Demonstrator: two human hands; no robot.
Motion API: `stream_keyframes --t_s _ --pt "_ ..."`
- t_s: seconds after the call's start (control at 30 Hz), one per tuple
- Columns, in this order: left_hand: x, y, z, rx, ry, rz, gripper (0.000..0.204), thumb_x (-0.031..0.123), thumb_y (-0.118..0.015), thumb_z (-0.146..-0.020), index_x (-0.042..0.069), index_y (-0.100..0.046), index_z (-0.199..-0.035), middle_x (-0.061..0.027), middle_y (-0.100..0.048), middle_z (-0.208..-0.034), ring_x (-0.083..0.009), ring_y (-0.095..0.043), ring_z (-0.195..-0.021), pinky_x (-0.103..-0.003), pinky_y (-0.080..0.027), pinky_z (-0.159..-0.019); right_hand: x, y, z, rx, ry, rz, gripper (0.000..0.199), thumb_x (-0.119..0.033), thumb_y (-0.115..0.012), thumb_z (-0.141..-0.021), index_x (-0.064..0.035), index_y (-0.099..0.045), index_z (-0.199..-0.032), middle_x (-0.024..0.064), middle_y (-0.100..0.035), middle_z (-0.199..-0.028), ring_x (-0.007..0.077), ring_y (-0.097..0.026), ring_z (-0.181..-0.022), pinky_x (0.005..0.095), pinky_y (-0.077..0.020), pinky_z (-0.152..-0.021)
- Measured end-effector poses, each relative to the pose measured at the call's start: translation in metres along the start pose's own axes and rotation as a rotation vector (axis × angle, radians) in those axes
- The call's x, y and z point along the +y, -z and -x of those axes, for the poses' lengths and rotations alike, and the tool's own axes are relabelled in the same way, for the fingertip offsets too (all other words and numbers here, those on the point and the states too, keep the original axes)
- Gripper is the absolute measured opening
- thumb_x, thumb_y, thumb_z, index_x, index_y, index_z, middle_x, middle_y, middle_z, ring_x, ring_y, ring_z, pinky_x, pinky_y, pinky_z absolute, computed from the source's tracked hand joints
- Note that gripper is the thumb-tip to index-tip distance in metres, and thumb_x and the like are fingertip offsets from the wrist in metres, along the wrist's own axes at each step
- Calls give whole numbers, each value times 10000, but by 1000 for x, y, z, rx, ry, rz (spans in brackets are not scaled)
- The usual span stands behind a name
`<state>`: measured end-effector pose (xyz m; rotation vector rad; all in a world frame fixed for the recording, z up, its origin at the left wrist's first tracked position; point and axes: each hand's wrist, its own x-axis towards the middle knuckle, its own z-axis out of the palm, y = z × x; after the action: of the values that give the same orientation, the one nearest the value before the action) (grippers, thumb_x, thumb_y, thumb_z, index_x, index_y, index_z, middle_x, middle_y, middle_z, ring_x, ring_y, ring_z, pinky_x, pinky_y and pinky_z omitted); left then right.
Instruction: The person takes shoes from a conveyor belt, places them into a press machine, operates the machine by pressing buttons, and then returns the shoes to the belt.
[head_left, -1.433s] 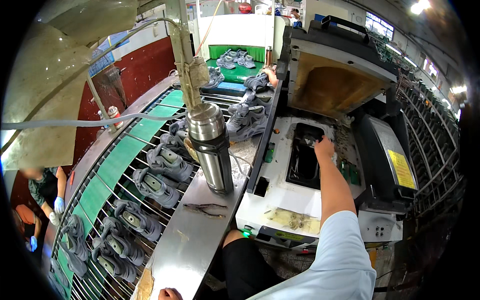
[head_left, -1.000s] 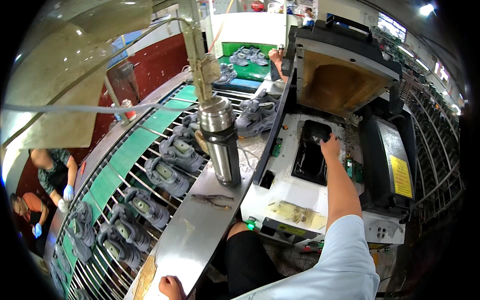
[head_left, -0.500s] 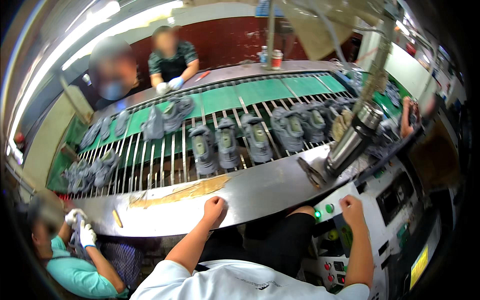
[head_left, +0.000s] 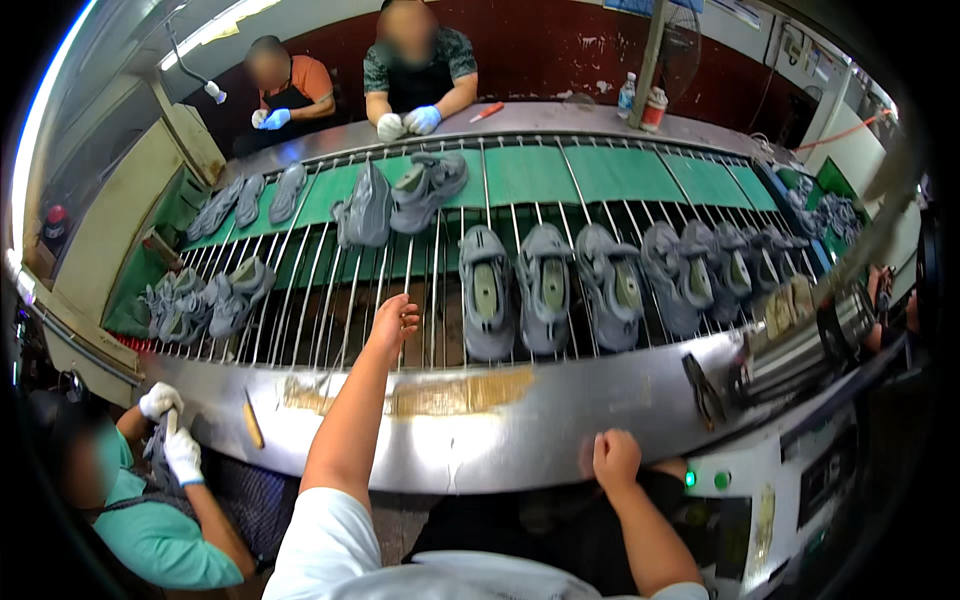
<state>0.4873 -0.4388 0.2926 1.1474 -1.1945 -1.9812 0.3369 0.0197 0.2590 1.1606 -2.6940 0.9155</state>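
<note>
My left hand [head_left: 395, 322] reaches out over the metal-rod conveyor [head_left: 345, 290], its fingers loosely curled and apart, holding nothing. To its right stands the nearest grey shoe [head_left: 486, 330], in a row of similar shoes with pale green insoles. Beyond the hand, toward the back, are an upright grey shoe [head_left: 364, 210] and another grey shoe [head_left: 415, 195] beside it. My right hand [head_left: 615, 460] is closed in a loose fist at the near edge of the steel ledge [head_left: 560, 410]; nothing shows in it, and its outline is slightly blurred.
Pliers [head_left: 704, 390] and a steel flask [head_left: 800, 355] are on the ledge at right; a yellow-handled tool [head_left: 253, 420] lies at left. A gloved co-worker [head_left: 165, 535] handles a grey piece at lower left. Two other people sit across the conveyor. A control panel [head_left: 740, 490] is at right.
My left hand has moved forward from the ledge over the conveyor, its fist loosened. My right hand has moved from beside the control panel to the ledge edge. The view has swung left.
</note>
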Motion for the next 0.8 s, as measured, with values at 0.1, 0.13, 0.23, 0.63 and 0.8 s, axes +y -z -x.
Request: stream_keyframes --t_s 0.1,0.13,0.23,0.63,0.8 --pt "22 -7 -77 -6 -122 -119 364 246 -560 -881 90 -501 -1204 -42 -579 -980 -163 -561 -842 -311 -470 -684 -5 -24 -2 41 22 17 214 -154 -617 -766 -69 -495 -611 115 -526 -646 326 -513 -649 427 -403 -594" --pt "33 -21 -97 72 -163 -206 440 250 -594 -855 76 -482 -1243 -44 -582 -1005 -165 -555 -877 -306 -471 -688 -6 -25 -1 27 -12 8 212 -141 -621 -757 -69 -493 -605 109 -521 -633 317 -506 -630 414 -398 -583" --pt "57 -1 -194 218 -399 -466 666 314 -696 -778 28 -428 -1316 -81 -542 -1178 -181 -551 -942 -322 -461 -718 1 -24 10 -14 -20 -47 155 -130 -638 -765 -52 -528 -688 103 -537 -654 296 -518 -634 379 -405 -597" --pt "92 -22 -310 65 -649 -513 468 245 -762 -754 -13 -582 -1099 -93 -642 -1031 -153 -586 -925 -293 -458 -818 -25 -20 -31 66 37 -81 305 -51 -632 -778 -79 -426 -555 117 -428 -556 315 -423 -498 413 -337 -478" --pt "71 -33 -283 252 -675 -722 566 354 -786 -695 -1 -523 -1049 -159 -614 -984 -247 -591 -891 -345 -458 -814 -29 -21 -32 99 20 -83 288 -63 -631 -788 -72 -450 -565 119 -436 -560 311 -433 -508 420 -340 -488"
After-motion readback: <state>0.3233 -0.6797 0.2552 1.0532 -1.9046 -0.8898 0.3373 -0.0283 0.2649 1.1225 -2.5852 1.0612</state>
